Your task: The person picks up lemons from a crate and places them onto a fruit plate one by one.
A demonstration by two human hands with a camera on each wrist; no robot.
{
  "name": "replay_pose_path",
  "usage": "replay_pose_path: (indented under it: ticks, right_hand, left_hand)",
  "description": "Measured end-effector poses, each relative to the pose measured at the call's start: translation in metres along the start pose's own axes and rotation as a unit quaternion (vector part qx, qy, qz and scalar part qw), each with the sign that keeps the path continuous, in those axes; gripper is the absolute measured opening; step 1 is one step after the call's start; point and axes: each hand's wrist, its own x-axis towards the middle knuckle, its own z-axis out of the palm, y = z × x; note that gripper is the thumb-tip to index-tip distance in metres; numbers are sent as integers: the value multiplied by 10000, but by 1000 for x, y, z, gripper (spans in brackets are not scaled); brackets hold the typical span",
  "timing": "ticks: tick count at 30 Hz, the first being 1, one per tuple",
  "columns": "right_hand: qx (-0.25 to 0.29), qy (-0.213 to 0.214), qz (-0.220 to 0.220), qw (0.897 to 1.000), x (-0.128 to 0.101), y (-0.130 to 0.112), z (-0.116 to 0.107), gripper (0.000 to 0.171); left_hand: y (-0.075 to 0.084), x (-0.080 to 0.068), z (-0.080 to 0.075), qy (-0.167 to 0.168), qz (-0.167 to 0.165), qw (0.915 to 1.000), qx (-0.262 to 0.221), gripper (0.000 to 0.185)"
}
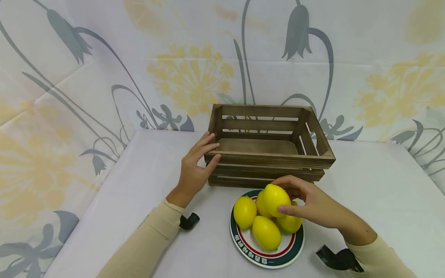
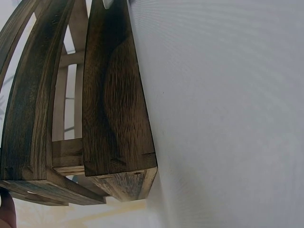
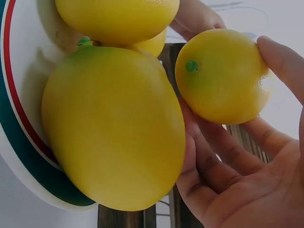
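A dark wooden slatted crate [image 1: 267, 158] stands in the middle of the white table, with nothing in it. My left hand [image 1: 211, 151] holds its front left corner, fingers on the side and thumb on the front slat. The left wrist view shows that corner of the crate [image 2: 114, 104] close up, with a fingertip [image 2: 5, 211] at the bottom left. My right hand [image 1: 283, 195] grips a yellow lemon [image 1: 272, 197] just above a plate [image 1: 267, 260] of several lemons. In the right wrist view the held lemon [image 3: 221, 76] sits between my thumb [image 3: 285, 61] and fingers.
The plate has a green and red rim and sits right in front of the crate. A floral cloth [image 1: 104, 77] hangs behind and to the left. White table [image 1: 375, 193] surface lies either side of the crate.
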Motion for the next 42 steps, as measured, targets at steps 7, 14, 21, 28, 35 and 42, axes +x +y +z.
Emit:
replay_pose_path:
  ticks: [7, 14, 21, 28, 35, 42]
  right_hand:
    - [-127, -12, 124, 9998, 2, 1, 5, 44]
    - [-304, -14, 193, 9994, 4, 1, 6, 46]
    - [-256, -165, 111, 9995, 4, 1, 5, 44]
    - [-115, -391, 249, 9989, 1, 1, 6, 46]
    - [-117, -497, 168, 9986, 3, 4, 7, 46]
    - [-67, -617, 168, 9979, 2, 3, 6, 48]
  left_hand:
    - [-2, -2, 0, -36, 29, 10000, 29, 36]
    - [-2, 0, 0, 0, 8, 10000, -20, 30]
    - [-3, 2, 0, 16, 67, 10000, -45, 32]
    - [-3, 1, 0, -5, 36, 10000, -37, 32]
    - [-2, 1, 0, 14, 44, 10000, -17, 33]
    - [-2, 1, 1, 10, 51, 10000, -15, 34]
